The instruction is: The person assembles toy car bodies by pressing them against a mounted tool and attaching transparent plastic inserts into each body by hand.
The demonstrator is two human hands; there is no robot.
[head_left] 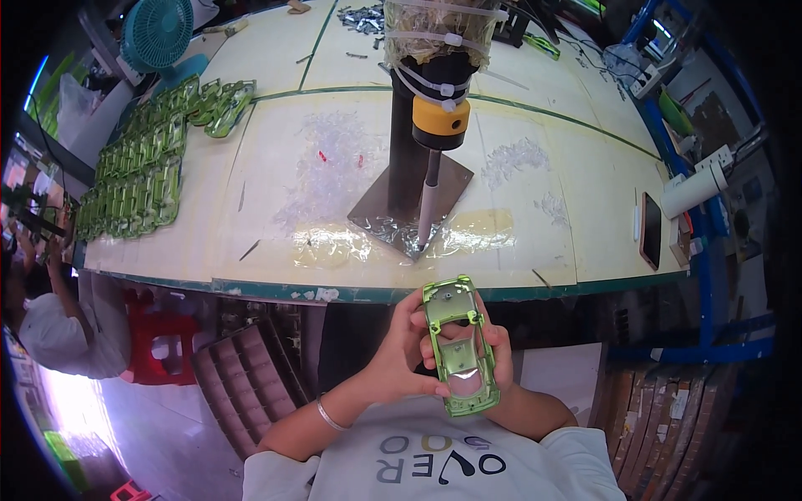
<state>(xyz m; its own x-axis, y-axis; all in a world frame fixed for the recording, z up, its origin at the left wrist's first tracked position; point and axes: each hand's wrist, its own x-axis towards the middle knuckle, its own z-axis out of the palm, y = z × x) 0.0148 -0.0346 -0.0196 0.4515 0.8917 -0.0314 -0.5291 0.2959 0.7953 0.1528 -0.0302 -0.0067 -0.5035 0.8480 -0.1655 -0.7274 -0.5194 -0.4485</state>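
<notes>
A shiny green toy car shell (459,356) is held between my two hands, just in front of the table's near edge. Its hollow inside faces up, with screw posts showing. My left hand (393,355) grips the left side, fingers curled beneath it and thumb on the lower rim. Along the right side, my right hand (499,346) closes on the edge, partly hidden behind the shell. Beyond them, a yellow and black electric screwdriver (440,121) hangs bit-down, fastened with cable ties to a dark post on a metal base plate (451,182).
Rows of green car shells (138,179) cover the table's left side, below a teal fan (157,33). Small clear plastic pieces (330,154) lie left of the post. A phone (649,231) rests at the right edge. Another person (71,330) sits at far left, near a red stool (163,338).
</notes>
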